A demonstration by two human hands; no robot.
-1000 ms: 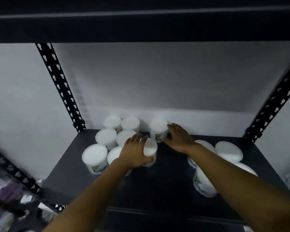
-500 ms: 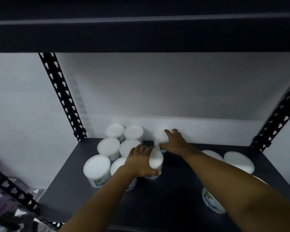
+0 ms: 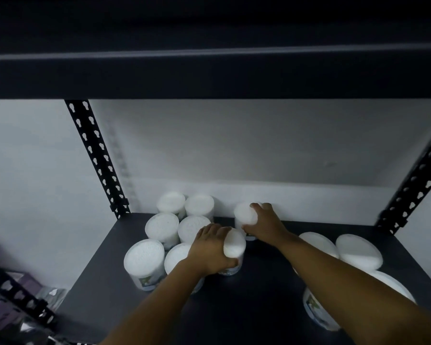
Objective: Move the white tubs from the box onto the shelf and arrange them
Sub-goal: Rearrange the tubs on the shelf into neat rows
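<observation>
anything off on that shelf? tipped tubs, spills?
Nothing spilled or damaged. The tub under the left hand looks tilted, lid leaning right, likely mid-placement. The tub in the right hand stands apart from the left cluster.

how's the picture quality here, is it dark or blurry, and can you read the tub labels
Head view: dim overall, the shelf nearly black, while the white tub lids blow out bright. The wide lens bends the shelf posts outward. Both hands, left hand and right hand, look soft. Labels show only as small green smudges, unreadable.
</observation>
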